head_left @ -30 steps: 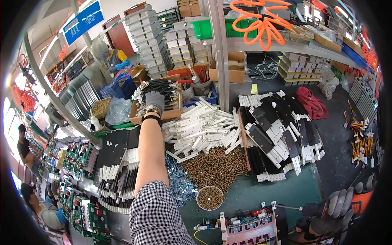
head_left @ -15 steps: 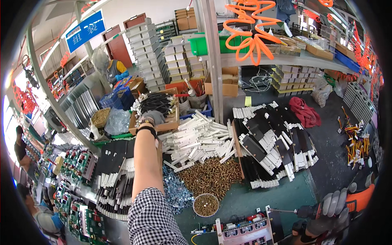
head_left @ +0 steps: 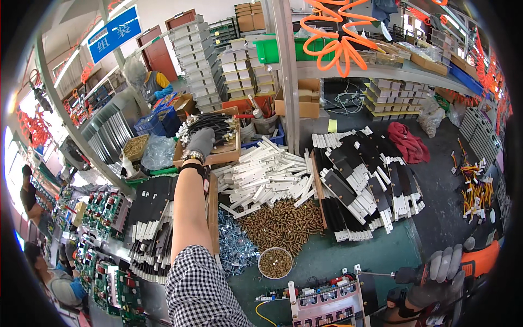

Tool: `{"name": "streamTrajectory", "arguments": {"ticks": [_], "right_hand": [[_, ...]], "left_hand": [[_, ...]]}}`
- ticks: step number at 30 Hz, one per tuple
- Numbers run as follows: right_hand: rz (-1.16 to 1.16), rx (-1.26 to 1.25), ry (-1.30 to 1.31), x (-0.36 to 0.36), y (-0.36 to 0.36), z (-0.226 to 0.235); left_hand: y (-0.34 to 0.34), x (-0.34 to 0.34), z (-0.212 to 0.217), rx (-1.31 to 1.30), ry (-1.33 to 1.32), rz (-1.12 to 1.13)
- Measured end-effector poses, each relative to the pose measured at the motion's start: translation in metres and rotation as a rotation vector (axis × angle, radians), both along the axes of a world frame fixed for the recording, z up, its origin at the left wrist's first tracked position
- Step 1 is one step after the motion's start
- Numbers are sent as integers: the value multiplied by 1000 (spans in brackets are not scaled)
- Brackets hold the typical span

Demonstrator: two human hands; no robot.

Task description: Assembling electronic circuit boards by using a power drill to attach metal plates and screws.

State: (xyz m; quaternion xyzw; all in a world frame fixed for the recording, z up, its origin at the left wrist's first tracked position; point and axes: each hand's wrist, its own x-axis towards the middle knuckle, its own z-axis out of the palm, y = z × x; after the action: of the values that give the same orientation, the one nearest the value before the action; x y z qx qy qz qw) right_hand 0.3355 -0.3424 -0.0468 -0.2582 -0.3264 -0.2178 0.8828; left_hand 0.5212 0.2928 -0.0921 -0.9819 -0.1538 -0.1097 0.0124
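Observation:
My left hand (head_left: 201, 143), in a grey glove, reaches over a cardboard box (head_left: 222, 158) and touches the bundle of black cables (head_left: 210, 129) with white connectors. Its fingertips are hidden among the cables, so what they hold cannot be made out. At the lower right my gloved right hand (head_left: 448, 265) is wrapped around an orange and black power screwdriver (head_left: 480, 262). The long bit (head_left: 376, 273) points left, close to the top edge of a circuit board assembly (head_left: 321, 305) with a pale frame.
White strips (head_left: 267, 177) are heaped mid-bench, with brass standoffs (head_left: 286, 223), a small tub (head_left: 275, 262) and silvery screws (head_left: 235, 245) nearer. Black and white strips (head_left: 354, 191) lie right. A metal post (head_left: 289, 92) rises behind; an orange coiled hose (head_left: 340, 43) hangs above.
My left hand has moved slightly farther into the box, onto the cables. The right hand and power screwdriver stay nearly in place. The view has shifted a little.

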Motion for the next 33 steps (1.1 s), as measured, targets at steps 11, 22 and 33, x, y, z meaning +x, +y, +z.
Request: {"name": "streamTrajectory", "arguments": {"ticks": [11,22,33], "right_hand": [[87,-39,-139,-30,-8,23],[41,80,-138,-88,-47,34],[535,-122,-59,-66,16,32]], "left_hand": [[-24,-15,57,-476,-903,-326],[0,-113,76,-632,-956,26],[-312,-310,61,-74,-238,-753]]}}
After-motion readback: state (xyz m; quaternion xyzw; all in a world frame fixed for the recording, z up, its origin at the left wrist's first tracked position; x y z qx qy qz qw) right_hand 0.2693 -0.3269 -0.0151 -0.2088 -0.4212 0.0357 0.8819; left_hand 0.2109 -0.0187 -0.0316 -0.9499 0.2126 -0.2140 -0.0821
